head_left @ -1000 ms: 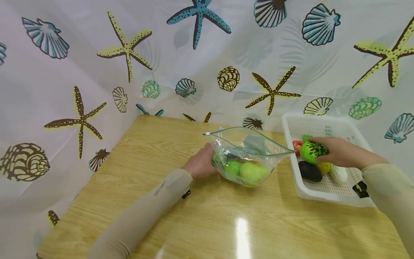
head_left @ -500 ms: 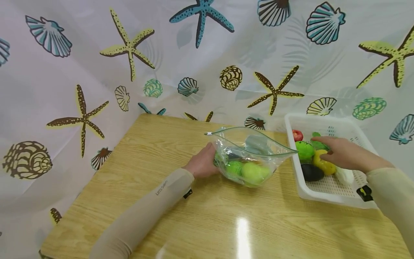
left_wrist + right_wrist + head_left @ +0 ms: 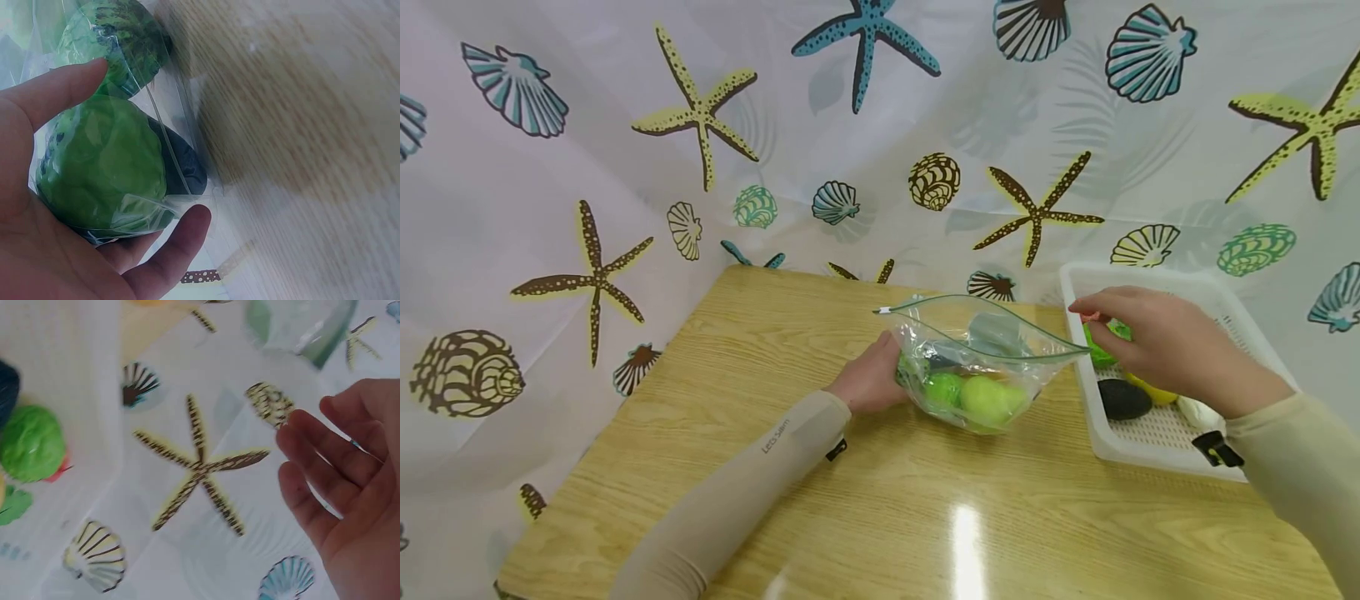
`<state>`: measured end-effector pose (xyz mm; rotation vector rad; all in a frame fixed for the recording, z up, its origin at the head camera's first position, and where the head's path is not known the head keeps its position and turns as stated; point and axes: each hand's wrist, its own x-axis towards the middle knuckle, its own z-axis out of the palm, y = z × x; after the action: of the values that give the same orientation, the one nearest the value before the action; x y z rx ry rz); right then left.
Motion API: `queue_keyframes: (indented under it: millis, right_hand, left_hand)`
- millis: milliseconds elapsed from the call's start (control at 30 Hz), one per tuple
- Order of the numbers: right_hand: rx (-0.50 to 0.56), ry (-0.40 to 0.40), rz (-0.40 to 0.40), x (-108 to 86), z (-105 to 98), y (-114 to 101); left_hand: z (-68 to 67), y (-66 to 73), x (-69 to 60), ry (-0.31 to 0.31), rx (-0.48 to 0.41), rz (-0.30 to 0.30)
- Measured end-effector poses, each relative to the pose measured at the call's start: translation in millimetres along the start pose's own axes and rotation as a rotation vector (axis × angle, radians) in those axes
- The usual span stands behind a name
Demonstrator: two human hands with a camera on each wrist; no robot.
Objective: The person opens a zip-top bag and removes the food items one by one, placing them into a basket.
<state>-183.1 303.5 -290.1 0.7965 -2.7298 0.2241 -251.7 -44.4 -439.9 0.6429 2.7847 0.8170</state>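
Note:
On the table stands a clear zip bag [image 3: 970, 354], its green-edged mouth wide apart, holding several green and yellow-green toy fruits or vegetables and a dark one. My left hand [image 3: 871, 379] grips the bag's left side. Through the film, the left wrist view shows the thumb and fingers curled about a bumpy green toy vegetable [image 3: 103, 165]. My right hand [image 3: 1157, 342] hovers over the left side of a white basket [image 3: 1097, 433]. Its fingers are loosely bent, and the right wrist view shows nothing in them. A green round toy [image 3: 32, 444] lies below it.
The basket also holds a black oval toy [image 3: 1123, 400], a yellow one [image 3: 1153, 393], a white one [image 3: 1202, 414] and a red one [image 3: 59, 469]. A shell-and-starfish curtain [image 3: 850, 150] hangs behind the wooden table [image 3: 790, 333].
My right hand let go of the green round toy, which dropped back into the basket. It then moved up and left, toward the basket's left rim. The left hand and bag stayed put.

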Motion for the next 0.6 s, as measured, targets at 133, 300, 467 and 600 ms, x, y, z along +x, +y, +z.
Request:
queue_keyframes:
  millis: [133, 300, 467, 600]
  right_hand:
    - [0.052, 0.146, -0.186, 9.0, -2, -24]
    - [0.12, 0.139, -0.323, 21.4, 4, -44]
    - [0.146, 0.06, -0.294, 33.4, 13, -54]
    - [0.157, -0.027, -0.26, 39.9, 18, -61]
  left_hand:
    - [-0.2, -0.6, -0.1, 0.002, 0.005, 0.001]
    - [0.0, -1.5, 0.8, 0.004, 0.012, -0.001]
    - [-0.6, -0.2, -0.1, 0.005, 0.011, -0.009]
    - [-0.8, 1.8, -0.8, -0.007, 0.0, -0.007]
